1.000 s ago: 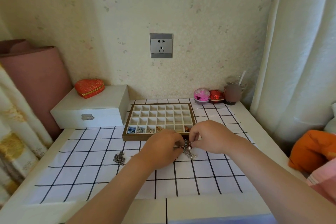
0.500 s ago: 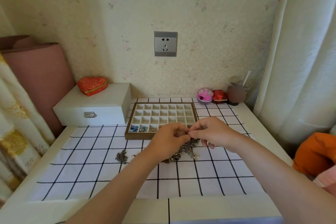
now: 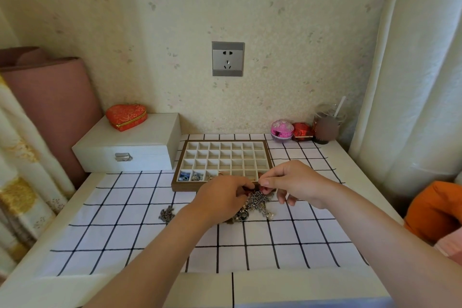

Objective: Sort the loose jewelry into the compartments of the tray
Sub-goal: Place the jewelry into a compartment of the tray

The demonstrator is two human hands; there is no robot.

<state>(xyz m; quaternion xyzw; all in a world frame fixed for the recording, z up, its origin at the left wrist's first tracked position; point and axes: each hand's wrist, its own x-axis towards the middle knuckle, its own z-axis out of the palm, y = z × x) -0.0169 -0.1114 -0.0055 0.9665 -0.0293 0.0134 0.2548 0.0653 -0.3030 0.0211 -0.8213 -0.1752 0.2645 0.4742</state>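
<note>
Tray [image 3: 185, 187] with a wooden frame and a grid of small pale compartments, set on the checked cloth [image 3: 120, 222] near the wall. Only the nearest row is occupied: the leftmost cell holds blue pieces, the next two hold small silvery pieces, and the cells further right are hidden behind the hands. All rows behind it show bare lining. A tangle of chains [image 3: 260, 201], silver-toned links with small pale beads and a dark round pendant, hangs just in front of the tray's near edge, its lower end resting on the cloth. The left hand [image 3: 222, 197] and the right hand [image 3: 295, 182] meet above it, each pinching the top of the tangle between thumb and forefinger, the remaining fingers loosely curled. A smaller chain heap [image 3: 167, 214] lies on the cloth to the left. A white latched box [image 3: 130, 147], carrying a red heart-shaped case [image 3: 126, 116], stands left of the tray.
</note>
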